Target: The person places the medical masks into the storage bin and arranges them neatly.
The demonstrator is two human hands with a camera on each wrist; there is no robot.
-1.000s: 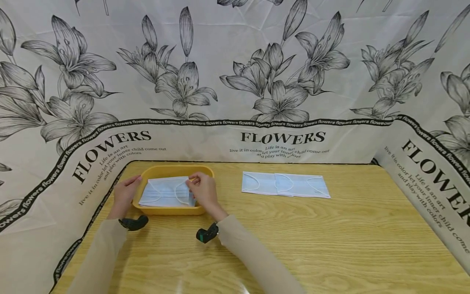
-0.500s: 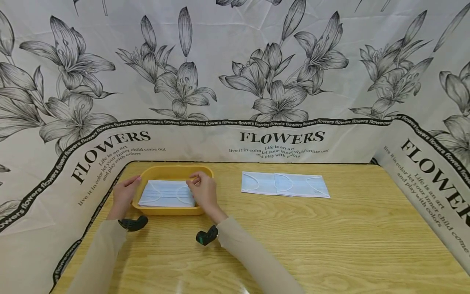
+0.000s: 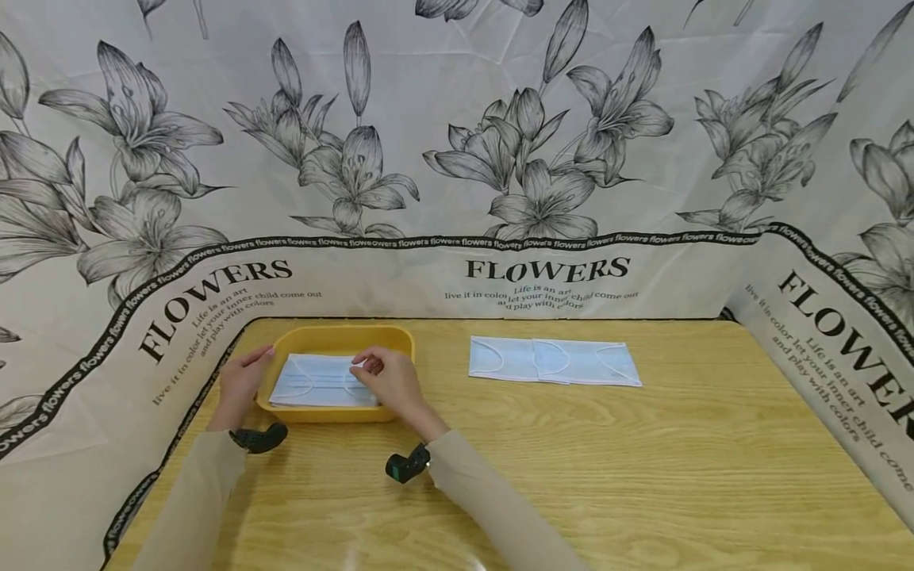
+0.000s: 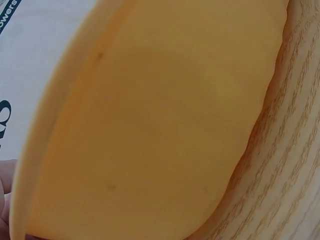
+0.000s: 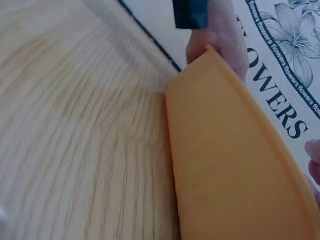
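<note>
A yellow plastic basin point(image 3: 328, 414) stands at the table's back left. Inside it, pale blue face masks point(image 3: 314, 379) lie stacked flat, white ear loops curving over the top one. My left hand point(image 3: 241, 379) grips the basin's left rim, thumb over the edge; in the left wrist view only its fingers point(image 4: 6, 187) show at the rim. My right hand point(image 3: 389, 381) hovers over the stack's right end, fingers loosely bent, fingertips close above the right ear loop. The basin wall point(image 5: 240, 165) hides most of this hand in the right wrist view.
More face masks point(image 3: 553, 361) lie overlapping in a row on the wooden table point(image 3: 607, 468), right of the basin. A white flower-printed cloth point(image 3: 457, 159) rises behind the table and along both sides. Each wrist wears a black camera point(image 3: 407, 464).
My right hand let go of the top mask's right edge, and the mask settled flat on the stack. Then the hand moved left over it. The left hand stayed at the rim.
</note>
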